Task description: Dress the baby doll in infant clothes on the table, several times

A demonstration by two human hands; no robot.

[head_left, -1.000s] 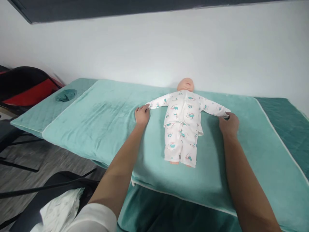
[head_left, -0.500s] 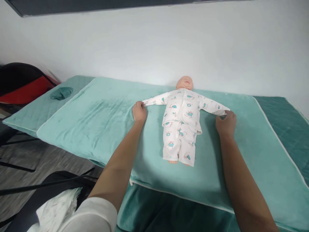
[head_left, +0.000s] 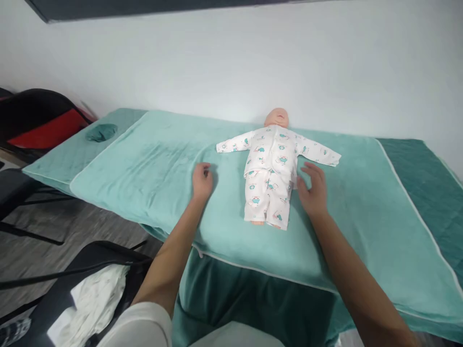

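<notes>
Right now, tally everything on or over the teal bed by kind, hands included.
Dolls: 1, the baby doll
Garments on it: 2, the printed top and the printed trousers
Blankets: 1, the light teal blanket
Hands: 2, the left hand and the right hand
Total: 6

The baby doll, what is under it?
The baby doll lies on a light green blanket, spread over a darker green padded table. The blanket hides most of the table's top; the doll's back cannot be seen.
</notes>
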